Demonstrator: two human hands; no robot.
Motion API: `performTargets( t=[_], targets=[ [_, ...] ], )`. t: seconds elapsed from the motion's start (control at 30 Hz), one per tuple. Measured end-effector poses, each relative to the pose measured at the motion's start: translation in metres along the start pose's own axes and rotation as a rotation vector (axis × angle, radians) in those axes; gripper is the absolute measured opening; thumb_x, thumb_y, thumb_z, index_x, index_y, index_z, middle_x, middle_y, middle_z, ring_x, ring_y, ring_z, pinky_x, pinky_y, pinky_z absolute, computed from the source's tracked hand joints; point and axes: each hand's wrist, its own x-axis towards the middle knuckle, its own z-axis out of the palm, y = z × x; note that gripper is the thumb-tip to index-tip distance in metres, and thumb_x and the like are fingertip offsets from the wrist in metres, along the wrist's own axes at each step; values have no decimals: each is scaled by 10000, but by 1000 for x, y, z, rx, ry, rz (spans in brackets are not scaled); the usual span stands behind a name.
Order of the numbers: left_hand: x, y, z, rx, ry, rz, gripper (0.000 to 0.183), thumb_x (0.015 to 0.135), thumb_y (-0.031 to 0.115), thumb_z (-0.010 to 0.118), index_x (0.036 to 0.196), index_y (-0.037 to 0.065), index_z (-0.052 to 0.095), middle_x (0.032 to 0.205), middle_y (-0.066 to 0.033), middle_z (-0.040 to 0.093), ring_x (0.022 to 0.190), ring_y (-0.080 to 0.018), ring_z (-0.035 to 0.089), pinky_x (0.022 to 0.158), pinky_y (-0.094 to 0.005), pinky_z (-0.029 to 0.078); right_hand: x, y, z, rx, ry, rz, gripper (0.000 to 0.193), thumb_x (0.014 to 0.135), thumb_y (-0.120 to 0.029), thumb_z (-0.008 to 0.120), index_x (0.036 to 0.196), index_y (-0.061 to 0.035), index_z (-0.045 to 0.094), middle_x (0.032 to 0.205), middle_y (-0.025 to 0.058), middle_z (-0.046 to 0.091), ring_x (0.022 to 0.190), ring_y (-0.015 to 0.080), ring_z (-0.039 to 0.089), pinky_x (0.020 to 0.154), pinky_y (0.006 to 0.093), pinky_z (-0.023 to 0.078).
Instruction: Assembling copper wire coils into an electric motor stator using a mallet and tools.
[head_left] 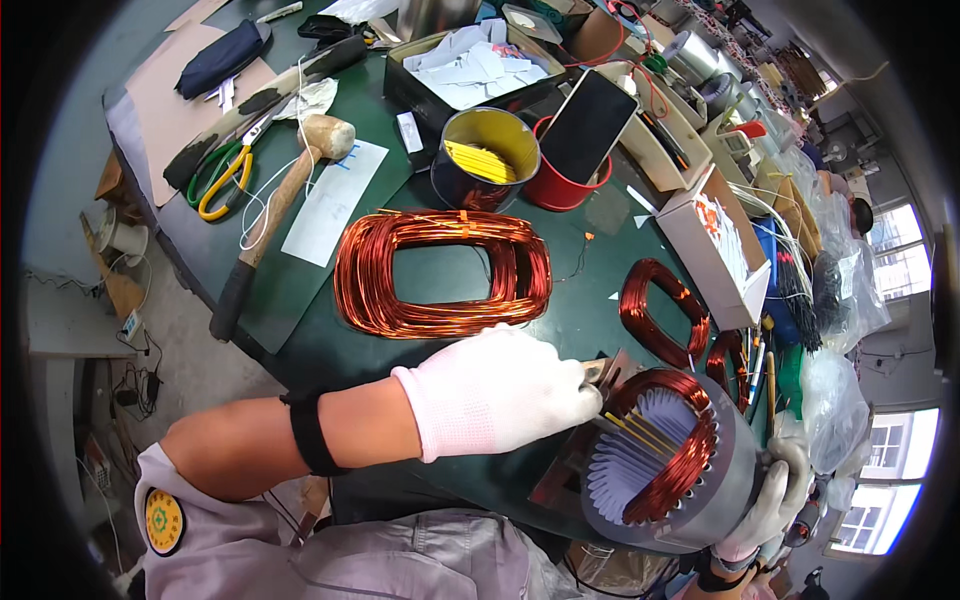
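A grey cylindrical motor stator [725, 480] lies on its side at the front right of the table, its open end facing me. White slot liners [615, 470] ring its bore, and copper windings [690, 450] arch around the end. Several thin yellow strips [640, 430] poke out of the bore. My left hand [510, 390], in a white glove, is closed on a small flat tan-and-metal tool [600, 372] at the stator's upper left rim. Against the stator's right outer side, my gloved right hand [775, 495] grips the shell; some of its fingers are hard to make out.
A large bundled copper coil [440, 325] lies mid-table, with a smaller coil [625, 300] to its right. Behind are a tin of yellow strips [445, 185], a red container [560, 195] and a black phone [588, 125]. A mallet [285, 205] and scissors [225, 180] lie left.
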Motion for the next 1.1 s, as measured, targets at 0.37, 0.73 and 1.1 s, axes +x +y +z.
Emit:
performTargets(
  t=[0.37, 0.73, 1.1],
  targets=[
    [9, -12, -1, 52, 35, 70, 123, 863, 185, 622, 899, 68, 613, 641, -69, 558, 535, -263, 642, 454, -401, 522, 3, 9, -9, 31, -145, -65, 241, 1018, -211, 505, 1039, 17, 581, 995, 58, 474, 880, 145, 435, 824, 287, 350],
    [21, 10, 10, 5, -13, 10, 113, 879, 158, 610, 829, 59, 631, 695, -130, 634, 661, -327, 691, 574, -438, 571, 6, -2, -2, -8, -89, -19, 333, 937, -290, 557, 982, 35, 612, 931, 90, 510, 879, 188, 480, 775, 332, 398],
    [24, 91, -13, -442, 71, -259, 391, 966, 323, 685, 1158, -10, 614, 922, -256, 692, 863, -452, 690, 748, -492, 545, -78, 27, -16, 90, 115, 60, 498, 957, -145, 514, 1408, 61, 556, 1124, 153, 718, 911, 221, 706, 803, 335, 566]
  ],
)
